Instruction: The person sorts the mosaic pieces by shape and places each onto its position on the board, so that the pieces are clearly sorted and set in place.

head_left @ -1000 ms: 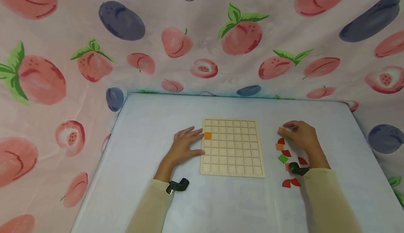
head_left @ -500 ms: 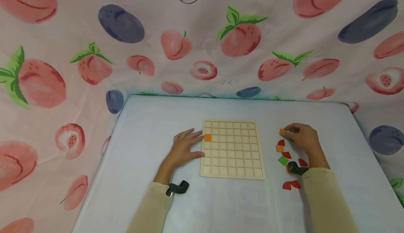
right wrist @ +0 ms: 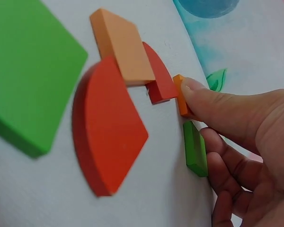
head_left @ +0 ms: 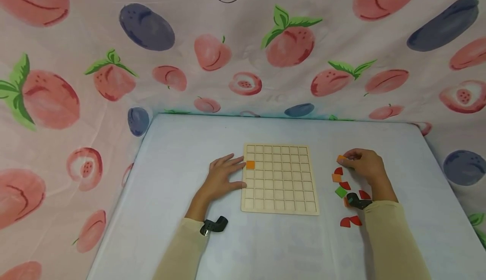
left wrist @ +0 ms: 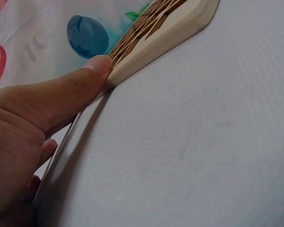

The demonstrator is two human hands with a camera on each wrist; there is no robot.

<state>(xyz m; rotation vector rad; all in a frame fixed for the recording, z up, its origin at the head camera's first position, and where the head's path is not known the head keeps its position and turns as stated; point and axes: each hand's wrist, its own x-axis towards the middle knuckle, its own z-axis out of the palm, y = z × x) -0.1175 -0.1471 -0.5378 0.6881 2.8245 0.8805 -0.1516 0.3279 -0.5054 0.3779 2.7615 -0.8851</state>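
My left hand (head_left: 220, 176) rests with extended fingers and thumb along the left edge of a wooden grid board (head_left: 281, 187). In the left wrist view, the thumb (left wrist: 80, 82) touches the board's side. One orange square tile (head_left: 250, 165) sits in the grid's left column. Right of the board, my right hand (head_left: 366, 166) pinches another orange tile (right wrist: 181, 101) by thumb and fingers, close to the table. Under the curled fingers in the right wrist view lies a green piece (right wrist: 195, 149); whether they touch it I cannot tell.
Beside the right hand lie red quarter-round pieces (right wrist: 109, 132), a light orange tile (right wrist: 125, 52) and a green square tile (right wrist: 33, 71). Two red pieces (head_left: 350, 221) lie nearer the front. Fruit-print cloth (head_left: 243, 39) walls the table's back and sides.
My right hand has shifted very slightly rightward with the orange tile, which has turned a little. My left hand stays at the board's edge.
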